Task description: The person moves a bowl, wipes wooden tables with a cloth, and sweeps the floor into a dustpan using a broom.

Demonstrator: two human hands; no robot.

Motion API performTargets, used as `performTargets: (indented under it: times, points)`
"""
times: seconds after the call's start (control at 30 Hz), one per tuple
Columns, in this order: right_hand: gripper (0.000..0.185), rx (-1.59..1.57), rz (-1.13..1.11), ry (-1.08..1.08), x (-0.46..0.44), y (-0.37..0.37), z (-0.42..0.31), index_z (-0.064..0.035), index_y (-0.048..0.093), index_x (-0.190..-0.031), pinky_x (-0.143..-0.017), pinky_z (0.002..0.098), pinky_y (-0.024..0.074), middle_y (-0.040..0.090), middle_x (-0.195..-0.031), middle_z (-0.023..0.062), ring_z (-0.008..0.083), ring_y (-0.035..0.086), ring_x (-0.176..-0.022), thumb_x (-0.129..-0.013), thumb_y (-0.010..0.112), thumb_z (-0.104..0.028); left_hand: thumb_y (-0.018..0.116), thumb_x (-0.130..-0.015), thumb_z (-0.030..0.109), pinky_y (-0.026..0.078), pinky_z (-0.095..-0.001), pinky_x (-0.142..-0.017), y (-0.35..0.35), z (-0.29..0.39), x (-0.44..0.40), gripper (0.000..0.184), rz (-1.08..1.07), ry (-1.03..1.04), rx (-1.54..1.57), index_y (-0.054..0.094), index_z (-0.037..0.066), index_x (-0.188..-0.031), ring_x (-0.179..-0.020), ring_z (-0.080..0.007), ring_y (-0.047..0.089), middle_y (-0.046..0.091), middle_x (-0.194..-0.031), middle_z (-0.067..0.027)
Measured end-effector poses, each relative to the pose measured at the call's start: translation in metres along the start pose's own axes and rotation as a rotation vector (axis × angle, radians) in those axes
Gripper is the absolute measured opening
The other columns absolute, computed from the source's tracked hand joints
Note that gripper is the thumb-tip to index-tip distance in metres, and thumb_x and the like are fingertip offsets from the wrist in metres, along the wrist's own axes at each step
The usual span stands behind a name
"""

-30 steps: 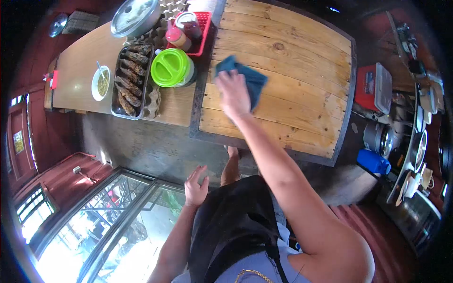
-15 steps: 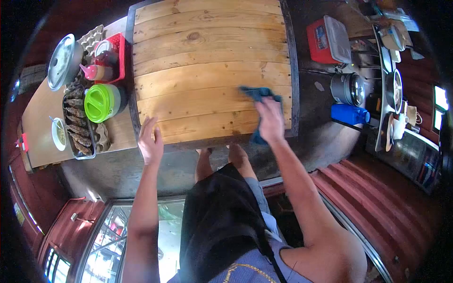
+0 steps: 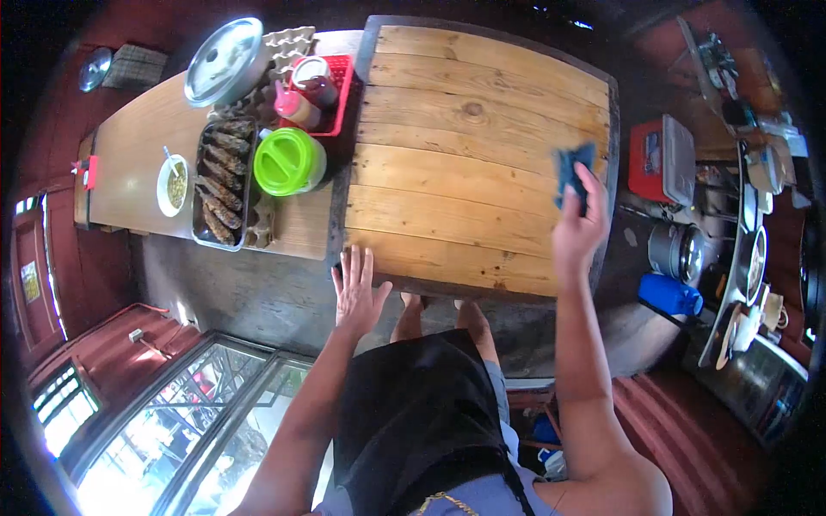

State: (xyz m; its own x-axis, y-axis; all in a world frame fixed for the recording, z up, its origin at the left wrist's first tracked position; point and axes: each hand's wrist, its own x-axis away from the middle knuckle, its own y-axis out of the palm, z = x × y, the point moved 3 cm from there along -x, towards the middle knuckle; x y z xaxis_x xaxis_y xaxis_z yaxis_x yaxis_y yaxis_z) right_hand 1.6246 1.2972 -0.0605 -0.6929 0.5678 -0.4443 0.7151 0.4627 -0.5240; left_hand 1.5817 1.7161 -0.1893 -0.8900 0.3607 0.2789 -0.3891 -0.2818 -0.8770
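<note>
A dark teal cloth [image 3: 570, 176] is bunched under my right hand [image 3: 581, 222], whose fingers close on it near the right edge of the wooden tabletop [image 3: 465, 163]. The cloth is a little blurred by motion. My left hand [image 3: 355, 288] rests at the near left corner of the tabletop, fingers spread and nothing in them. The tabletop is made of pale planks inside a dark frame.
On the side table at left are a tray of grilled fish [image 3: 222, 185], a green-lidded container [image 3: 288, 162], a red basket [image 3: 340, 96] with bottles, a lidded pot [image 3: 224, 62] and a bowl [image 3: 172, 185]. A red cooler [image 3: 661, 159] and blue jug [image 3: 669, 295] stand at right.
My right hand has carried the cloth away from me and towards the tabletop's right edge. My left hand has come to rest on the near left corner. The whole view has turned left.
</note>
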Motion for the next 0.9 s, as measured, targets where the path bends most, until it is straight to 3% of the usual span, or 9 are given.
performTargets:
  times: [0.13,0.2,0.33,0.47,0.6,0.67,0.73,0.77,0.9]
  points:
    - [0.035,-0.406,-0.401,0.066,0.028,0.111,-0.043,-0.0148,0.077,-0.123,-0.111,0.0436,0.0509,0.072,-0.131,0.0167,0.0325,0.068,-0.126,-0.094,0.069,0.003,0.063,-0.102,0.054,0.017,-0.0707,-0.128,0.0,-0.017,-0.003,0.083,-0.01,0.076,-0.207,0.033,0.014,-0.169,-0.162,-0.0458,0.023,0.025,-0.176,-0.0189]
    - [0.033,-0.254,-0.781,-0.362,0.054,0.151,-0.044,-0.0189,0.078,-0.124,-0.121,0.0543,0.04,0.067,-0.142,0.018,0.0373,0.057,-0.141,-0.093,0.074,-0.007,0.064,-0.101,0.054,0.017,-0.0705,-0.128,-0.003,-0.018,-0.003,0.083,0.0,0.078,-0.193,0.034,0.016,-0.169,-0.161,-0.0449,0.024,0.026,-0.176,-0.0173]
    - [0.043,-0.222,-0.733,-0.403,0.083,0.183,-0.059,-0.0117,0.074,-0.134,-0.127,0.0619,0.028,0.055,-0.155,0.027,0.0493,0.042,-0.151,-0.094,0.079,-0.027,0.063,-0.101,0.056,0.017,-0.0704,-0.128,-0.002,-0.02,-0.003,0.083,0.007,0.069,-0.2,0.035,0.017,-0.168,-0.162,-0.044,0.024,0.027,-0.176,-0.0161]
    - [0.089,0.376,-0.599,-0.079,0.104,0.264,-0.086,-0.008,0.042,-0.163,-0.126,0.0733,0.0152,0.029,-0.169,0.0343,0.0583,0.023,-0.157,-0.098,0.064,-0.064,0.062,-0.103,0.052,0.008,-0.0697,-0.129,0.011,-0.018,-0.007,0.086,0.02,-0.026,-0.141,0.027,0.012,-0.171,-0.164,-0.0454,0.016,0.022,-0.177,-0.0204]
    - [0.081,0.239,-0.633,-0.377,0.088,0.286,-0.069,-0.0026,0.044,-0.16,-0.129,0.0636,0.0204,0.032,-0.169,0.0327,0.0531,0.027,-0.157,-0.101,0.064,-0.055,0.06,-0.104,0.051,0.006,-0.0682,-0.13,0.002,-0.002,-0.048,0.087,0.245,0.065,-0.003,0.024,0.01,-0.172,-0.164,-0.0463,0.013,0.019,-0.177,-0.0229]
    - [0.067,0.172,-0.636,-0.529,0.062,0.27,-0.027,-0.0021,0.05,-0.154,-0.129,0.0528,0.0292,0.044,-0.164,0.0236,0.0409,0.038,-0.155,-0.102,0.064,-0.041,0.058,-0.104,0.052,0.007,-0.0663,-0.131,-0.005,0.007,-0.087,0.087,0.285,0.126,-0.003,0.024,0.01,-0.172,-0.164,-0.0465,0.013,0.019,-0.177,-0.0243]
    - [0.054,0.23,-0.735,-0.407,0.006,0.217,0.019,-0.0048,0.057,-0.146,-0.124,0.0531,0.0349,0.052,-0.158,0.0219,0.04,0.046,-0.148,-0.099,0.066,-0.028,0.058,-0.104,0.053,0.006,-0.0654,-0.131,-0.007,0.013,-0.127,0.087,0.287,0.161,-0.015,0.024,0.009,-0.172,-0.164,-0.0465,0.013,0.019,-0.177,-0.0244]
    - [0.047,0.334,-0.558,-0.364,-0.009,0.19,0.059,-0.0054,0.061,-0.14,-0.119,0.0547,0.0395,0.057,-0.15,0.0211,0.0415,0.052,-0.14,-0.095,0.066,-0.016,0.057,-0.104,0.053,0.006,-0.0644,-0.131,-0.009,0.016,-0.145,0.087,0.301,0.179,-0.033,0.024,0.009,-0.172,-0.164,-0.0465,0.013,0.02,-0.177,-0.0246]
    - [0.049,0.664,-0.335,-0.132,-0.059,0.031,0.193,-0.002,0.053,-0.145,-0.118,0.0529,0.0351,0.054,-0.15,0.0194,0.0418,0.045,-0.141,-0.099,0.063,-0.016,0.061,-0.103,0.049,0.009,-0.0634,-0.132,-0.011,0.025,-0.187,0.089,0.373,0.139,-0.028,0.023,0.007,-0.171,-0.164,-0.0459,0.016,0.023,-0.176,-0.0235]
